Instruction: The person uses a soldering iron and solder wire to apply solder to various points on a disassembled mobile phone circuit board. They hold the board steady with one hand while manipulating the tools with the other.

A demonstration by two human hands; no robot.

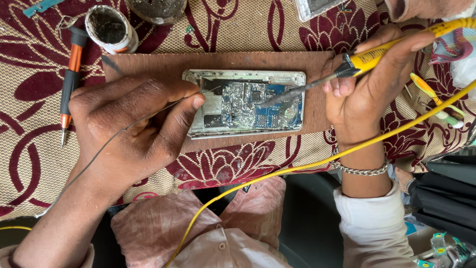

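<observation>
An opened phone [244, 102] with its circuit board bare lies on a brown wooden board [163, 64]. My left hand [134, 124] rests on the board's left part and pinches a thin solder wire [163, 109] whose end reaches over the phone. My right hand [369, 79] grips a yellow soldering iron [391, 47]; its dark tip [282, 97] touches the circuit board near the middle. A yellow cord [307, 166] trails from the iron across my lap.
A maroon and beige patterned cloth [29, 149] covers the table. An orange and black screwdriver [70, 82] lies at the left, beside a small round tin [110, 27]. Another device [317, 7] sits at the top edge. Small tools [436, 99] lie at the right.
</observation>
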